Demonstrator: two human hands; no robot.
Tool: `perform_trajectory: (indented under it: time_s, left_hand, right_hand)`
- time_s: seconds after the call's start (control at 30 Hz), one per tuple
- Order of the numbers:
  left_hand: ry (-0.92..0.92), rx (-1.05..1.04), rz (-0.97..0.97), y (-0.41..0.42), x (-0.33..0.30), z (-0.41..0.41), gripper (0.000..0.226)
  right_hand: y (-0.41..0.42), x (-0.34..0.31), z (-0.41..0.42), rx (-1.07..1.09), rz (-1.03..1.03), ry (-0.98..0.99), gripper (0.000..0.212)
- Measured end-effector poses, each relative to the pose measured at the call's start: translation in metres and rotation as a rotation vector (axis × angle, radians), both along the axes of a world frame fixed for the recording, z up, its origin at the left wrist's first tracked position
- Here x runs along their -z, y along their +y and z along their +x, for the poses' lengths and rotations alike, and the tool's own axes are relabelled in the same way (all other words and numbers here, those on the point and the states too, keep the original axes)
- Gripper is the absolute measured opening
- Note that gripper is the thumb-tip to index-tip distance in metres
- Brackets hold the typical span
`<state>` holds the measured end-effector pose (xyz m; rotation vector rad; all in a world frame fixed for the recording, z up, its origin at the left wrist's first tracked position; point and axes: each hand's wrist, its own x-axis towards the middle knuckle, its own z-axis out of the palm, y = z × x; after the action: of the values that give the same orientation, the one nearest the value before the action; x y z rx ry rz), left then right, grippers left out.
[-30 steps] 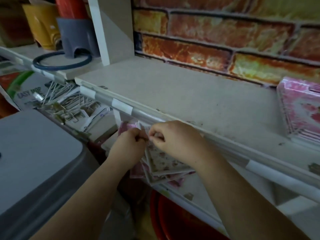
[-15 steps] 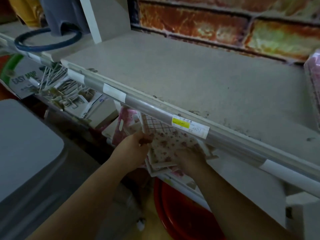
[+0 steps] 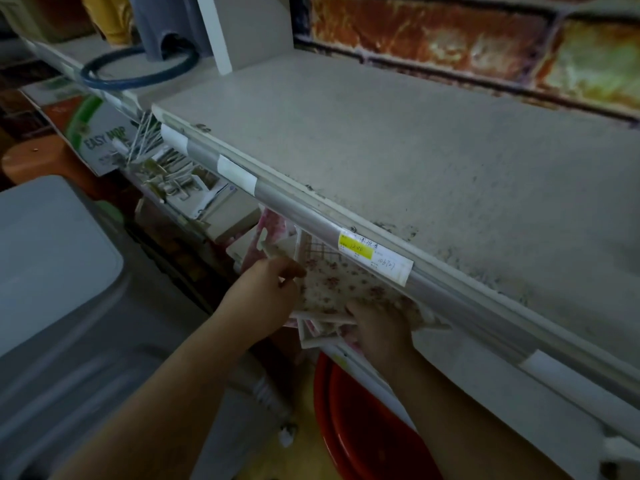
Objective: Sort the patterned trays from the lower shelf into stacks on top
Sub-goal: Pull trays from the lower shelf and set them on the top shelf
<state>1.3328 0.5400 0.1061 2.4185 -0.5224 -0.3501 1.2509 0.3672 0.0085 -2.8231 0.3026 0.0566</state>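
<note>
Both hands are under the top shelf [image 3: 433, 161]: the left hand [image 3: 266, 289] pinches the floral tray [image 3: 341, 285] on the lower-shelf pile, the right hand [image 3: 379, 327] grips its near edge. Best to tilt it clear of the shelf rail [image 3: 311, 216] before lifting.

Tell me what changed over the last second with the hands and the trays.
The right hand dropped from the stack's top edge to its front edge, exposing the floral tray. The left hand stays on the left edge. The trays remain under the top shelf.
</note>
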Motion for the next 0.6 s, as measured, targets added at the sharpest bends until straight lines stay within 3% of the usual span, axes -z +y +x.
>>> perform_trajectory:
  time_s: [0.1,0.27,0.47,0.6]
  left_hand:
    - [-0.082,-0.060,-0.075,0.006,-0.014,-0.001,0.024]
    - [-0.195,-0.166,-0.218,0.025,-0.035,-0.002,0.023]
    - [-0.250,-0.251,-0.361,0.045,-0.053,-0.007,0.027]
    - [-0.309,-0.289,-0.501,0.056,-0.073,-0.011,0.024]
  right_hand:
    - [0.007,-0.023,0.007,-0.023,-0.019,-0.052,0.013]
    - [0.021,-0.066,0.014,-0.032,0.013,-0.083,0.038]
    - [0.042,-0.090,0.009,-0.099,0.024,-0.303,0.012]
    - [0.060,-0.108,0.009,-0.071,0.134,-0.352,0.030]
